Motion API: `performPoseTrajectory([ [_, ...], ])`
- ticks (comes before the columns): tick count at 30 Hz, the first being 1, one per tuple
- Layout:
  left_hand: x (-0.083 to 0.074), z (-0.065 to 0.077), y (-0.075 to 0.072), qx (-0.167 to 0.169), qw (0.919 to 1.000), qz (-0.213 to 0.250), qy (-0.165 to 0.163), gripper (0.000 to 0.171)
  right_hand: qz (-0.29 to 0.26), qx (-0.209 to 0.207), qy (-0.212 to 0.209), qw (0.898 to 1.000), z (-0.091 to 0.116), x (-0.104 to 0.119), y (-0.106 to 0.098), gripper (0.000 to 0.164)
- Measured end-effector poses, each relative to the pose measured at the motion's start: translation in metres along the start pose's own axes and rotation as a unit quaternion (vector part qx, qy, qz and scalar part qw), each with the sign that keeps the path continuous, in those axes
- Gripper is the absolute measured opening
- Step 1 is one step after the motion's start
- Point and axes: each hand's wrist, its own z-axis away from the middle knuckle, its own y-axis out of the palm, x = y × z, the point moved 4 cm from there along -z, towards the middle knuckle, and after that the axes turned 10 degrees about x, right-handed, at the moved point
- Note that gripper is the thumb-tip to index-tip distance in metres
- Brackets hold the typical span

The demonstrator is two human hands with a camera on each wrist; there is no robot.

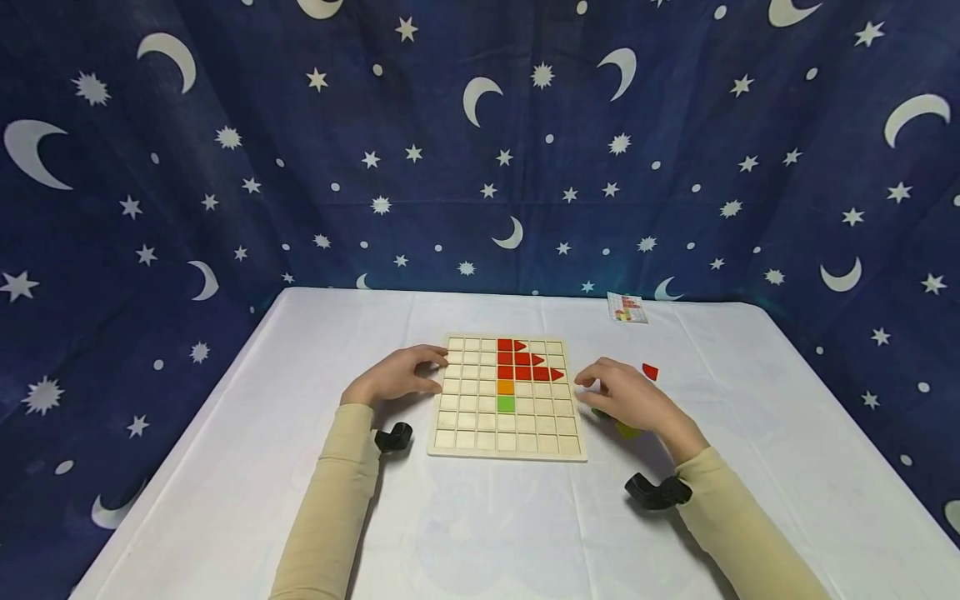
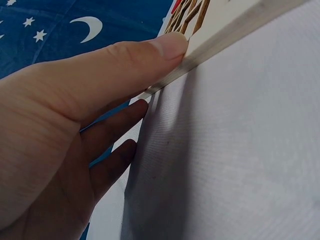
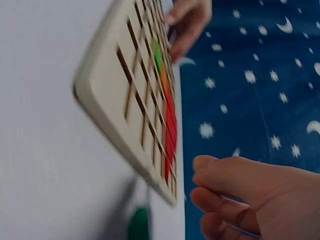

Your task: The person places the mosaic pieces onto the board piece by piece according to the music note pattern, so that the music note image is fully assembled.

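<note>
A pale wooden grid board [image 1: 465, 421] lies on the white cloth, with recessed square cells. Red squares and pointed red pieces [image 1: 522, 373] fill three rows in its upper part, above one orange square [image 1: 506, 387] and one light green square [image 1: 506, 404]. At the board's left edge rests my left hand [image 1: 397, 373], its thumb [image 2: 172, 46] touching the rim and the fingers loosely bent. My right hand [image 1: 633, 396] hovers just off the right edge, fingers bent, nothing visible between thumb and fingertips. Beneath it, partly hidden, lie a yellow piece [image 1: 628, 431] and a dark green piece [image 1: 600, 413].
A loose red piece [image 1: 649, 372] lies beyond my right hand. Farther back, a small picture card [image 1: 627, 307] with a coloured pattern sits near the table's far edge. Behind the table [image 1: 337, 321] hangs a dark blue curtain [image 1: 420, 100] with moons and stars.
</note>
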Motion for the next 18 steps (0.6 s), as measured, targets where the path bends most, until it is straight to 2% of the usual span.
performPoseTrajectory([
  [6,0.000,0.000,0.000,-0.002,1.0000,0.009,0.001,0.046,-0.007,0.012,0.056,0.998,0.015,-0.025,-0.015,0.026],
  [11,0.001,0.000,0.000,-0.004,0.9999,0.010,0.002,0.046,-0.036,0.027,0.094,0.995,0.024,-0.040,-0.022,0.027],
  [14,0.002,-0.001,0.000,-0.003,1.0000,0.007,0.004,0.046,-0.040,0.045,0.099,0.993,0.028,-0.047,-0.021,0.028],
  [18,0.002,-0.001,0.000,-0.002,1.0000,0.006,0.005,0.046,-0.025,0.082,0.067,0.994,0.031,-0.050,-0.018,0.028],
])
